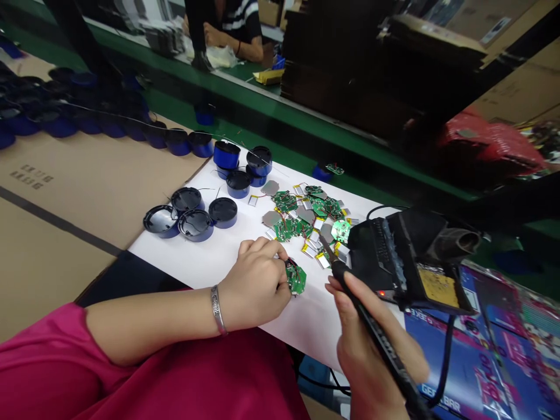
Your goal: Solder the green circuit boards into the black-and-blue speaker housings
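Observation:
My left hand (258, 280) is closed on the left edge of a green circuit board (296, 279) near the front of the white work surface (219, 256); its fingertips are partly hidden. In my right hand (371, 338) is a black soldering iron (365, 315), held like a pen. Its tip points up and left, over a pile of green circuit boards (291, 228) with small silver battery cells (322, 259), red and black wires and grey round pieces. A gap separates the tip from the board in my left hand.
Black soldering station (371, 256) with a yellow sponge (438, 286) stands at right, its cable hanging in front. Round blue-and-black housings (195, 224) are grouped at left, with many more on cardboard (65, 175) behind. Across the bench, a person (236, 35) sits by a plastic bag.

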`<state>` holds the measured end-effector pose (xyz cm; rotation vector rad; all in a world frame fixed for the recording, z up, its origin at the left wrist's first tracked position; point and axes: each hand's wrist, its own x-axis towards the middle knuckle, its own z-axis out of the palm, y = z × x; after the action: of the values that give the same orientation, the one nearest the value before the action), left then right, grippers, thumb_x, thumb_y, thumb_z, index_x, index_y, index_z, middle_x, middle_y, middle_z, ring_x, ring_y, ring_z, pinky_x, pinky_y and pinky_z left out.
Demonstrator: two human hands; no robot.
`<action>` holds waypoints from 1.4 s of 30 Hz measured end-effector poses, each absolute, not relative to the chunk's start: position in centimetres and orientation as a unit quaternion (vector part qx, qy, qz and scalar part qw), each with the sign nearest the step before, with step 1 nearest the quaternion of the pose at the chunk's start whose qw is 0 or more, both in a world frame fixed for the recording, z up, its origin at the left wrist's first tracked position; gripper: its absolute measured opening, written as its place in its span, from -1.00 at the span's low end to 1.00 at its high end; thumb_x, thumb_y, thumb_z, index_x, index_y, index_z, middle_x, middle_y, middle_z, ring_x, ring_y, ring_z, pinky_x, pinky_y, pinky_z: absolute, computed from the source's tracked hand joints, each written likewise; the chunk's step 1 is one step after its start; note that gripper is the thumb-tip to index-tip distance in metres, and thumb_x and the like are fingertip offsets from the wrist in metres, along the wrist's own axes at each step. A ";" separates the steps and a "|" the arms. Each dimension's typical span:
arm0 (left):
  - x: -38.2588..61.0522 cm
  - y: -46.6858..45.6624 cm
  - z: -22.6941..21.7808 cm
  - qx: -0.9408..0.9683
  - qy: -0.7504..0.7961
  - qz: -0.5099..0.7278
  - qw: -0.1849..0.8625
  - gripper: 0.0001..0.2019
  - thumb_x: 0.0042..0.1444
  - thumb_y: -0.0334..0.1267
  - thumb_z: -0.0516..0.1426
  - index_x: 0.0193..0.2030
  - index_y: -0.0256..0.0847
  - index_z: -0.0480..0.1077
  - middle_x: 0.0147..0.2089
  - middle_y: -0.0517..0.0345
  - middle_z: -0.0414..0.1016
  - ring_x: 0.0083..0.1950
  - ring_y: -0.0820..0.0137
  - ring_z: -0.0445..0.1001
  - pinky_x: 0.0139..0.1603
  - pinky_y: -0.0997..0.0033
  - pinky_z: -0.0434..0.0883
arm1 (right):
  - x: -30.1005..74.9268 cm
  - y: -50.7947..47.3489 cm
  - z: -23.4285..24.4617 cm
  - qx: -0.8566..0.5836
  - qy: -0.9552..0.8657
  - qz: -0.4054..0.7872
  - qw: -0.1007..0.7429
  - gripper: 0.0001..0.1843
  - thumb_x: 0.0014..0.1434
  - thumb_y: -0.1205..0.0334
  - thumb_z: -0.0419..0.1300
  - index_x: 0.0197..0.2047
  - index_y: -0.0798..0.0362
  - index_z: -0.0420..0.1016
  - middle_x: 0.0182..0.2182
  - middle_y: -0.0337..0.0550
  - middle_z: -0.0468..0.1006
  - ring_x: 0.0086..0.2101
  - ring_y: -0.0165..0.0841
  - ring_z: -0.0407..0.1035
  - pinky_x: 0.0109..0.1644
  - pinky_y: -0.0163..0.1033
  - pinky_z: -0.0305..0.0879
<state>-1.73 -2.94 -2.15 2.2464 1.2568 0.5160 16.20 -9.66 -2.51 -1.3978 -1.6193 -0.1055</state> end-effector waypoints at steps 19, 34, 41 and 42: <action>-2.9 -2.0 -1.4 0.847 0.415 0.159 0.291 -0.94 0.05 -0.30 0.21 -0.34 -0.20 0.53 0.04 -0.02 0.43 0.15 0.12 0.35 0.17 0.12 0.34 | 13.4 -9.4 -8.6 -0.488 -0.705 -0.135 0.496 -0.56 0.20 0.53 0.21 0.13 0.06 0.39 -0.18 -0.07 0.65 -0.22 -0.31 0.58 -0.16 -0.23 0.57; -1.6 0.4 -0.1 0.898 0.374 0.086 0.213 -0.88 -0.09 -0.29 0.24 -0.35 -0.20 0.46 -0.22 0.03 0.55 -0.09 0.15 0.49 -0.10 0.29 0.44 | 13.6 -11.5 -6.1 -0.539 -0.607 -0.163 0.561 -0.71 0.27 0.41 0.17 0.07 0.14 0.47 -0.26 -0.07 0.66 -0.28 -0.28 0.58 -0.14 -0.22 0.54; -0.4 3.4 3.0 0.910 0.368 0.023 0.189 -0.89 -0.08 -0.37 0.20 -0.35 -0.16 0.44 -0.30 0.13 0.58 -0.17 0.21 0.53 -0.21 0.35 0.41 | 13.5 -11.2 -3.5 -0.558 -0.541 -0.130 0.616 -0.76 0.30 0.30 0.17 0.01 0.11 0.53 -0.37 -0.13 0.66 -0.38 -0.29 0.58 -0.19 -0.24 0.51; -0.3 3.5 3.2 0.914 0.362 0.007 0.186 -0.82 -0.11 -0.34 0.25 -0.30 -0.16 0.46 -0.24 0.08 0.58 -0.11 0.15 0.52 -0.17 0.32 0.42 | 13.5 -11.1 -3.2 -0.559 -0.534 -0.125 0.622 -0.76 0.29 0.30 0.17 0.00 0.11 0.53 -0.37 -0.13 0.66 -0.38 -0.29 0.58 -0.19 -0.23 0.51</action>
<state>-0.27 3.49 3.22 2.5737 1.0193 0.0207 13.52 -11.15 -3.18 -1.2853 -1.2258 -0.2869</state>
